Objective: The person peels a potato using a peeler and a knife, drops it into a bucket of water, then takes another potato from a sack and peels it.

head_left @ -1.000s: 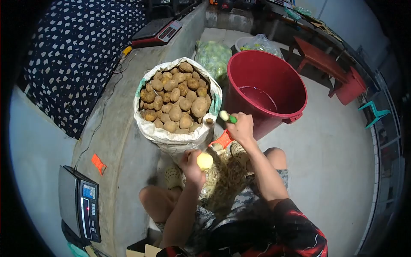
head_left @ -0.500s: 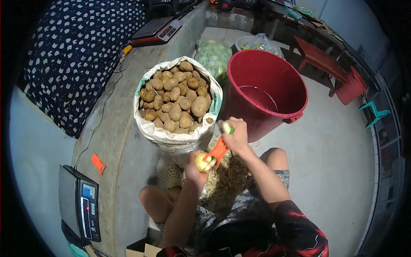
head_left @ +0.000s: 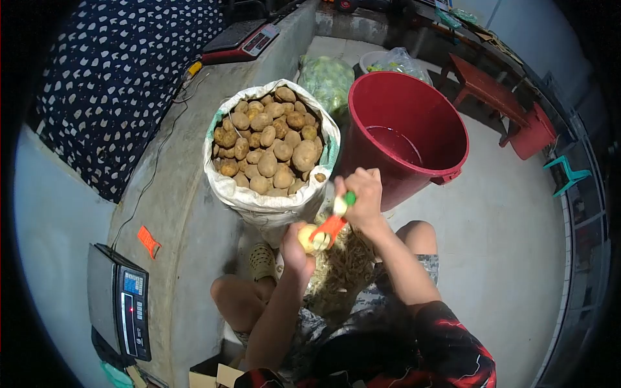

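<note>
My left hand (head_left: 296, 252) is wrapped round a peeled, pale yellow potato (head_left: 306, 237). In my right hand (head_left: 365, 197) is an orange peeler (head_left: 332, 226), its head against the potato's right side. A green piece and a pale, blurred piece show by my right fingers; I cannot tell whether they belong to the peeler. Just beyond both hands stands a white sack (head_left: 259, 200) filled with unpeeled brown potatoes (head_left: 266, 139). Below the hands, a heap of peelings (head_left: 343, 265) lies between my legs.
A big red bucket (head_left: 404, 178) stands right of the sack, with a bag of green vegetables (head_left: 325, 84) behind. Another orange peeler (head_left: 148, 240) and a scale (head_left: 123, 304) lie on the ledge at left. A red scale (head_left: 242, 48) sits further back, a red bench (head_left: 488, 90) far right.
My right hand and the peeler have moved slightly upward, and the potato has shifted a little to the right in the view. Both hands keep their holds.
</note>
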A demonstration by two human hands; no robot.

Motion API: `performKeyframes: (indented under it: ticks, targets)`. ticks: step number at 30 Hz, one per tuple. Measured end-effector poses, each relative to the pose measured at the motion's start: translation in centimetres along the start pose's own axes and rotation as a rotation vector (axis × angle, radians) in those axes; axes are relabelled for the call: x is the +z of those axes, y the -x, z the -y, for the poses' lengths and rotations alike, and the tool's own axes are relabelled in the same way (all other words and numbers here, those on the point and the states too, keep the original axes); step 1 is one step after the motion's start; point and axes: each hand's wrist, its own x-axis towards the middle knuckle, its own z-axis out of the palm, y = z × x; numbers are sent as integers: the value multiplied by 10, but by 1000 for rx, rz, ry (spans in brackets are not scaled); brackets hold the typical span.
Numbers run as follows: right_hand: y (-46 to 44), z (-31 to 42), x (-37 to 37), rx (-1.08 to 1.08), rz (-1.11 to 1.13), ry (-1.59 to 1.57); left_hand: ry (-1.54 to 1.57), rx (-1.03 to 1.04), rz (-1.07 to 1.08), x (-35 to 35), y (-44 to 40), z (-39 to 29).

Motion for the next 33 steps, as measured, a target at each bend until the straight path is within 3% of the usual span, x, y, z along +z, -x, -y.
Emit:
performKeyframes:
  ticks: [1,2,4,6,8,10,12,14,17,18,20,21,25,28,30,31,33]
  targets:
    - [0,-13,2,177,58,88,-62,-10,25,-6,-4,-1]
    - [7,-29,6,171,52,90,-60,-7,33,-8,-4,0]
    - [12,-50,14,565,61,-42,-90,-17,-30,-4,-4,-3]
    - [11,-26,6,347,141,8,-112,-20,-76,3,-1,-2]
    - [3,9,-5,120,201,89,-189,246,-67,5,2,3]
    - [3,3,-3,99,193,116,-197,284,-40,4,5,2]
    - [8,-30,8,365,178,123,-188,329,0,4,5,3]
    - [12,-51,6,491,229,97,-259,432,158,-5,0,4]
    - [8,-49,0,551,193,-46,-108,294,305,25,25,-22]
    - [8,-50,-1,563,209,-38,-113,289,298,21,24,-23]
    - [6,-51,-1,551,219,-30,96,33,267,17,11,-25]
    - [7,-48,-1,578,205,-47,127,7,178,18,9,-22]
    - [8,-42,-2,610,191,-72,112,53,246,4,4,-18]
    - [9,-41,-1,630,198,-112,117,48,408,11,10,-29]
    - [8,-38,-3,697,236,-135,65,44,654,19,17,-38]
    - [7,-38,-4,697,234,-134,65,44,656,19,14,-36]
    - [6,-37,-6,697,210,-139,5,10,321,15,6,-26]
